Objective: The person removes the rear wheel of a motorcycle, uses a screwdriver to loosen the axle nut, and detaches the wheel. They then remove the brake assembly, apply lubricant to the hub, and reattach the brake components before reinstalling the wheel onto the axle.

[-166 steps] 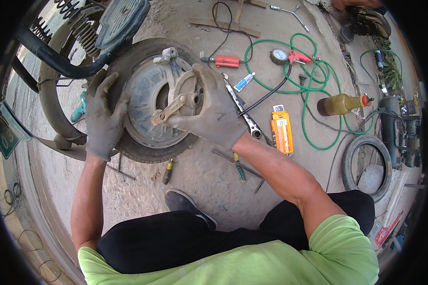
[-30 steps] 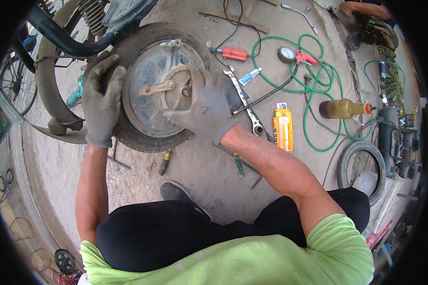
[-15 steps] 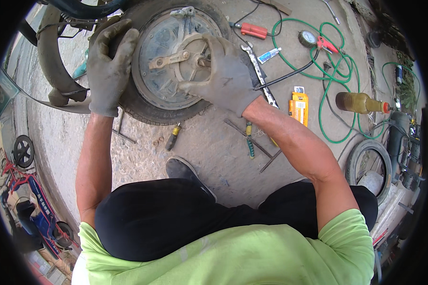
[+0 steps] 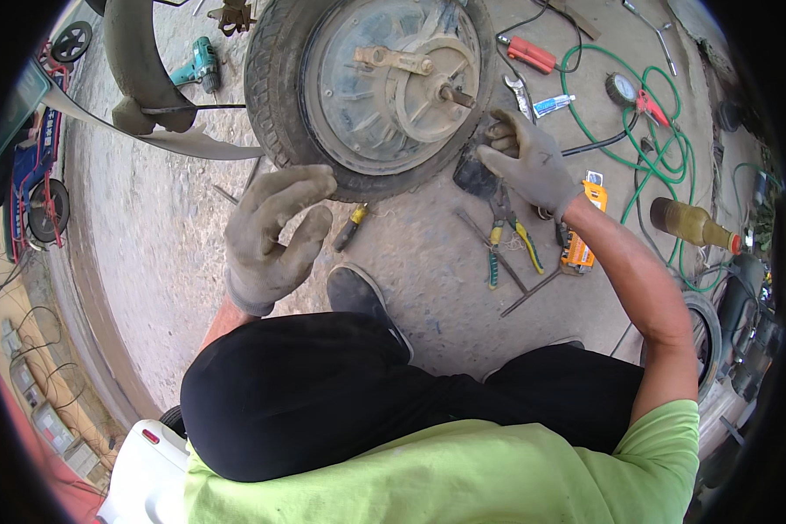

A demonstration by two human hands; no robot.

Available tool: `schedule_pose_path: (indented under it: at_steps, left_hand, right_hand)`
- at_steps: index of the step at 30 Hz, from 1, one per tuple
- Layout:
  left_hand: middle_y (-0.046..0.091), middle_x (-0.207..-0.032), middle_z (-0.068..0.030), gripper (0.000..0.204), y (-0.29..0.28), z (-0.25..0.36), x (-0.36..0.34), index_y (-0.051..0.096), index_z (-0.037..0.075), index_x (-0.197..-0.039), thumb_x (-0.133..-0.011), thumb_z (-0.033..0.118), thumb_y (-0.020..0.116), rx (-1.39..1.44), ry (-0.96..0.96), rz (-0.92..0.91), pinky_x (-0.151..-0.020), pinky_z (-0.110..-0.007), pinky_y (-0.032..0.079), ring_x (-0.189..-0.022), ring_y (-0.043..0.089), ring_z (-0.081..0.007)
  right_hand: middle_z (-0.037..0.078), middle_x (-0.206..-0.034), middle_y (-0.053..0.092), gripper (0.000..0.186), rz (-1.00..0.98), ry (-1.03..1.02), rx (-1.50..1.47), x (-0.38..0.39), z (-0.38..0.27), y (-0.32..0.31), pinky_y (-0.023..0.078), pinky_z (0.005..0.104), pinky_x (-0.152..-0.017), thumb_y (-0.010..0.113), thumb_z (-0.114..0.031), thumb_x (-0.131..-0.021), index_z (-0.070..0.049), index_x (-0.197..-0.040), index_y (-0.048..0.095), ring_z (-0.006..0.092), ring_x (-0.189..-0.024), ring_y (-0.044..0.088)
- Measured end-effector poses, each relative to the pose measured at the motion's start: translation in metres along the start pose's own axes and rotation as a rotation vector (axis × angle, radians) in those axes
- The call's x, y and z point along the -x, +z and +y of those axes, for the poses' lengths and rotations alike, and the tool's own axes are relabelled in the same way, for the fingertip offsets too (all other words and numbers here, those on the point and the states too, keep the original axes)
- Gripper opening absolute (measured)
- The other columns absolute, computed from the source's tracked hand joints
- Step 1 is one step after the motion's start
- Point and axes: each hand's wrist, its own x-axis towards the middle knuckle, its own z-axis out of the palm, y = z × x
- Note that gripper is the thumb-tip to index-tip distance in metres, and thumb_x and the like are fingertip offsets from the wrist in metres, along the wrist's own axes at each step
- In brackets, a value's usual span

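Observation:
A dusty wheel [image 4: 275,83] with a grey metal hub fills the top centre; its brake arm [image 4: 393,59] and axle end [image 4: 456,94] face me. My left hand [image 4: 279,236], in a grey work glove, hovers below the tyre's lower left edge, thumb apart from the curved fingers, holding nothing. Right of the tyre, my gloved right hand [image 4: 533,162] hangs over the tools with fingers bent and a gap to the thumb; nothing shows in it. Close to it lie a spanner [image 4: 517,92], a blue and white tube [image 4: 552,105], pliers [image 4: 502,210] and an orange package [image 4: 582,244].
A screwdriver [image 4: 351,229] lies below the tyre and a T-shaped bar [image 4: 530,294] further right. Green hose [image 4: 624,65] coils around a pressure gauge [image 4: 620,87], near a bottle [image 4: 690,223]. A teal drill [image 4: 203,65] rests beside the mudguard [image 4: 140,61].
Both hands have come off the hub. The left has moved down towards me, the right to the right over the tools. My view has shifted, and the wheel now sits further right.

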Motion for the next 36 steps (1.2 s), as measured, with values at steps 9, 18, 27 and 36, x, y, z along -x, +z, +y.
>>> schedule_pose_path:
  at_steps: [9, 18, 27, 36]
  left_hand:
    - [0.075, -0.120, -0.0193, 0.037, 0.055, -0.109, 0.165, 0.079, 0.006, -0.125, -0.099, 0.032, 0.080, -0.395, -0.910, -0.219, -0.092, -0.049, 0.059, -0.105, 0.074, -0.0384]
    - [0.075, -0.100, -0.0197, 0.017, 0.067, -0.120, 0.164, 0.075, 0.006, -0.101, -0.093, 0.020, 0.081, -0.259, -0.963, -0.193, -0.082, -0.049, 0.058, -0.092, 0.075, -0.0406]
    - [0.081, -0.101, -0.0187, 0.022, 0.090, -0.126, 0.152, 0.075, 0.009, -0.114, -0.097, 0.022, 0.077, -0.228, -0.992, -0.225, -0.084, -0.052, 0.060, -0.097, 0.079, -0.0403]
    - [0.081, -0.101, -0.0209, 0.022, 0.095, -0.130, 0.154, 0.077, 0.010, -0.112, -0.097, 0.026, 0.073, -0.351, -0.978, -0.286, -0.085, -0.052, 0.061, -0.095, 0.078, -0.0415]
  right_hand:
    - [0.018, -0.120, 0.071, 0.054, -0.003, -0.509, 0.486, 0.005, 0.011, 0.030, 0.056, 0.0520, -0.095, 0.083, -0.028, -0.086, -0.007, -0.134, 0.071, 0.0405, -0.113, 0.068]
    - [0.019, -0.120, 0.068, 0.028, -0.196, -0.417, 0.761, 0.004, 0.031, 0.026, 0.053, 0.0517, -0.094, 0.083, -0.026, -0.082, -0.005, -0.100, 0.078, 0.0406, -0.117, 0.065]
    - [0.018, -0.112, 0.069, 0.032, -0.344, -0.399, 0.711, 0.014, 0.035, -0.003, 0.053, 0.0504, -0.095, 0.081, -0.034, -0.087, -0.004, -0.099, 0.077, 0.0394, -0.113, 0.066]
    - [0.020, -0.115, 0.069, 0.041, -0.333, -0.353, 0.668, 0.016, 0.025, 0.007, 0.052, 0.0518, -0.098, 0.081, -0.039, -0.089, -0.003, -0.109, 0.076, 0.0412, -0.116, 0.065]
